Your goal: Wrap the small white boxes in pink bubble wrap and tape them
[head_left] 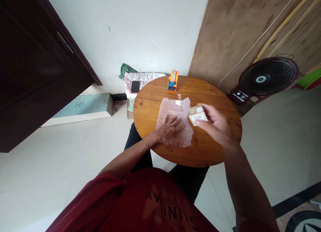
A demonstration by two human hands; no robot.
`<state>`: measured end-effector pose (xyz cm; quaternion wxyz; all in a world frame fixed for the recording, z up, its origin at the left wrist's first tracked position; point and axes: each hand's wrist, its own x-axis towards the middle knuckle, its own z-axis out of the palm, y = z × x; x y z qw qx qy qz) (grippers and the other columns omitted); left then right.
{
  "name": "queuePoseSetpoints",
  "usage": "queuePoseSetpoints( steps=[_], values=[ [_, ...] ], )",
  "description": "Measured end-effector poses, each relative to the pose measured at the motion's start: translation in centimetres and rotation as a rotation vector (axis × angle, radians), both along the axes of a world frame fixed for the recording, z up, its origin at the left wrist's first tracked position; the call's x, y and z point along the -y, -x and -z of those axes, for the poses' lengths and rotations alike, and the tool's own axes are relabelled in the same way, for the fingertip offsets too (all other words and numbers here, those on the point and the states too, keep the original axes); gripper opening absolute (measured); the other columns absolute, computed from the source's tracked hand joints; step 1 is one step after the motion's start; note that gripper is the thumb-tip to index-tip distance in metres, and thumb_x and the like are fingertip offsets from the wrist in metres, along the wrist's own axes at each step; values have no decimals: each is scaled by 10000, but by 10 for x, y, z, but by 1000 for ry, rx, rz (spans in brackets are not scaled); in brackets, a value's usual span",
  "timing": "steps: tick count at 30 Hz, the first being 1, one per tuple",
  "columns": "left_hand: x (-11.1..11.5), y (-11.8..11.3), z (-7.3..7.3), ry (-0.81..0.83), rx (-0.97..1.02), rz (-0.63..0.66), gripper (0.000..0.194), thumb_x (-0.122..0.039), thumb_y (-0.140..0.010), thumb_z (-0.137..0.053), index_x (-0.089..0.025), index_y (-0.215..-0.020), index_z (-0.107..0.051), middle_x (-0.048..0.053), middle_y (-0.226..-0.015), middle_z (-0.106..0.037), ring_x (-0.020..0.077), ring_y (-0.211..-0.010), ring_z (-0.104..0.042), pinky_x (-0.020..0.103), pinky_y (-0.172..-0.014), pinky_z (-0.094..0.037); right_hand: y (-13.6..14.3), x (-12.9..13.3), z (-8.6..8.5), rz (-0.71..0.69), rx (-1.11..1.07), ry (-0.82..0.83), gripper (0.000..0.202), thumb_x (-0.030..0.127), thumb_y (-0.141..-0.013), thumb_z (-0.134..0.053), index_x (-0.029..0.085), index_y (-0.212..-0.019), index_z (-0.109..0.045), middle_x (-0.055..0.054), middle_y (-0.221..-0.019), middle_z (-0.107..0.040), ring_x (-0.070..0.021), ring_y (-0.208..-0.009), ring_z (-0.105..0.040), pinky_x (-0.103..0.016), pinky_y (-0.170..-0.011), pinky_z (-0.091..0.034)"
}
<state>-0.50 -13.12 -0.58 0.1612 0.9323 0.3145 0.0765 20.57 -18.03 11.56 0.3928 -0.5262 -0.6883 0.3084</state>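
A sheet of pinkish, see-through bubble wrap (170, 108) lies on the round wooden table (208, 151). My left hand (170, 130) rests flat on it with the fingers spread. To the right, my right hand (217, 123) grips a small white and tan cardboard box (197, 115), held close to the wrap's right edge. A label with a barcode shows on the box's near side. One short piece of clear tape (179, 97) sticks up at the top edge of the wrap.
At the table's far edge stands an orange and blue tape dispenser (173, 81). Beyond the left edge, a phone (135, 86) lies on a printed white sack (147, 78). A dark round fan (265, 79) stands at the right, and a wall (130, 31) rises behind.
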Motion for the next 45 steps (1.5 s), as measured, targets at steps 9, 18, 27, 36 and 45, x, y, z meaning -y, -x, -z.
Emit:
queuePoseSetpoints(
  steps=[9,18,27,36,45],
  values=[
    [4,2,0,24,52,-25,895,-594,-752,-749,-226,-1512,-451,103,-1570,-448,350,-1464,-393,479,-1245,-304,76,-58,61,-207,-32,282,502,319,-741,-711,225,-1227,-624,-44,-1112,-720,-238,-1008,-680,-379,-899,-542],
    [3,8,3,-35,61,12,901,-690,-747,-706,-258,-1502,-469,135,-1647,-296,418,-1549,-149,700,-1222,6,25,-69,106,27,-248,297,618,431,-686,-721,208,-1249,-601,-84,-1213,-717,-270,-1121,-662,-412,-990,-502],
    [13,43,14,-25,123,-273,731,-567,-878,-636,-152,-1464,-498,150,-1539,-479,318,-1500,-332,505,-1278,-171,10,-72,113,-119,-130,264,664,362,-683,-750,205,-1309,-594,-77,-1247,-708,-272,-1155,-652,-441,-1045,-470],
    [11,43,20,-36,147,-288,904,-582,-839,-673,-118,-1544,-351,161,-1545,-470,300,-1500,-335,473,-1283,-155,20,-56,105,-207,177,160,617,293,-728,-701,230,-1334,-604,-42,-1133,-725,-244,-991,-674,-398,-931,-525],
    [12,44,17,-19,139,-290,898,-591,-845,-659,-133,-1550,-344,160,-1547,-468,303,-1508,-322,477,-1280,-150,20,-49,109,-119,333,89,468,339,-745,-704,232,-1196,-638,-59,-1056,-725,-263,-957,-661,-406,-878,-516]
  ],
)
